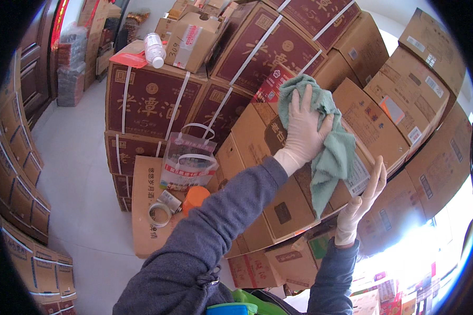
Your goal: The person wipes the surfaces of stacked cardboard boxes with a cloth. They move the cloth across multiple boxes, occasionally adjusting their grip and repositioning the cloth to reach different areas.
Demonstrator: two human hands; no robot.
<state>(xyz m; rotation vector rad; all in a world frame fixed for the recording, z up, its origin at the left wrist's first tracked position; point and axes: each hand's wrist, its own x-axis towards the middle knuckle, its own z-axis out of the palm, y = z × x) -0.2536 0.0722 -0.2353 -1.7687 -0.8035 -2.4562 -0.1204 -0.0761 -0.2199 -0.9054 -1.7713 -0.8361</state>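
My left hand (305, 126), in a pale thin glove, presses a crumpled green cloth (335, 153) onto the top of a cardboard carton (260, 149) with dark print. The fingers lie over the cloth, and its lower end hangs towards the carton's near edge. My right hand (362, 202), gloved too, is raised beside that edge with its fingers extended and holds nothing. A white printed label (357, 175) shows between the cloth and my right hand. Part of a red printed box (274, 84) is visible behind the cloth.
Strapped maroon cartons (153, 102) stand behind, bearing a plastic bottle (155, 51) and a small carton (193, 39). A clear bag (189, 161), tape roll (159, 215) and orange container (196, 198) rest on a lower carton (144, 197). More cartons (410, 90) are stacked at right.
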